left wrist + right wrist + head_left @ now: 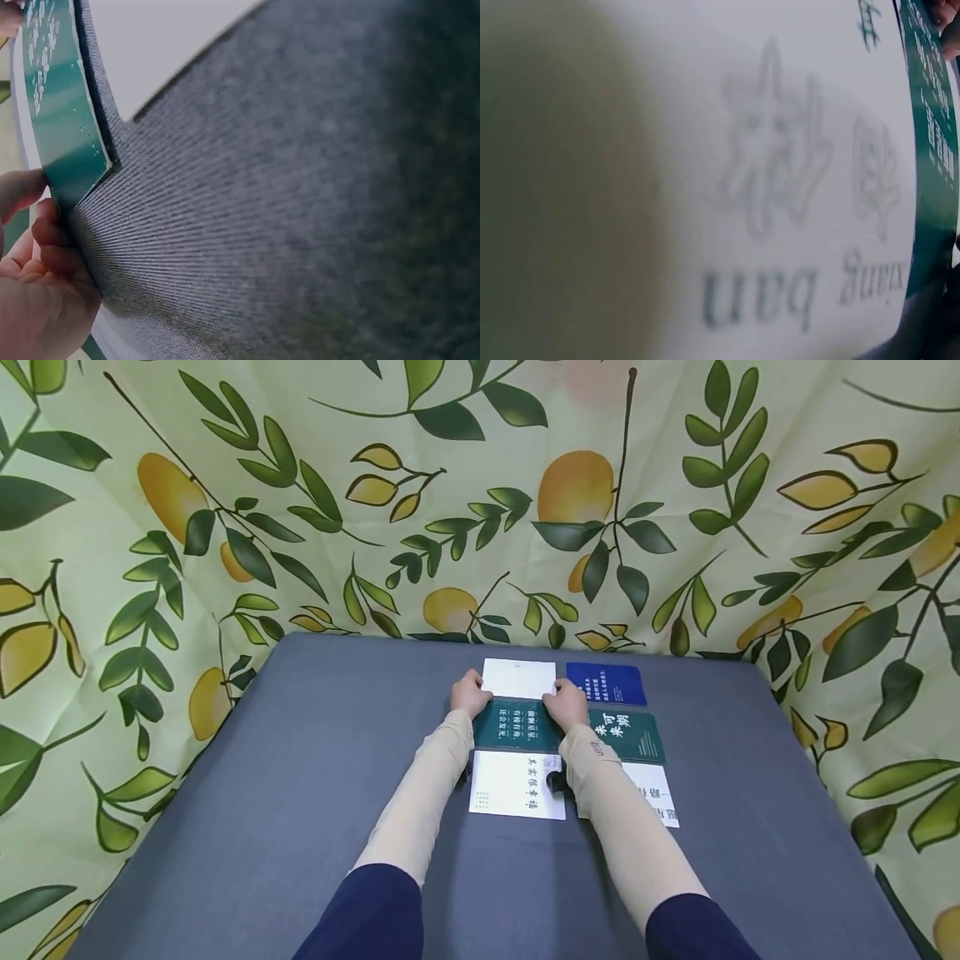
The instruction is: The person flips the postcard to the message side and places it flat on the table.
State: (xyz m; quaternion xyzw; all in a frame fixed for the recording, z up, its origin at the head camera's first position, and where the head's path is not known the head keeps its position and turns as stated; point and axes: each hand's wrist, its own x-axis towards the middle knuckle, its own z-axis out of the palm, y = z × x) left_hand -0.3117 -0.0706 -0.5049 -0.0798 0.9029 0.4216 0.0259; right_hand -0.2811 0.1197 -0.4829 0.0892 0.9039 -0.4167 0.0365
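A thin white notebook (519,677) lies at the far end of the left column of notebooks. My left hand (470,695) pinches its near left corner, and my right hand (567,702) holds its near right corner. Directly below it is a green notebook (517,725) with white writing. In the left wrist view, the thumb and curled fingers of my left hand (45,300) meet at the white edge beside the green notebook (71,112). The right wrist view is filled by a blurred white notebook (795,180) with printed characters; my right hand's grip is mostly hidden there.
Nearest me in the left column lies a white notebook (516,785). A right column holds a blue notebook (618,685), a green one (637,739) and a white one (660,789), partly under my right forearm. Grey cloth (300,760) covers the table; a leaf-patterned curtain (450,510) hangs behind.
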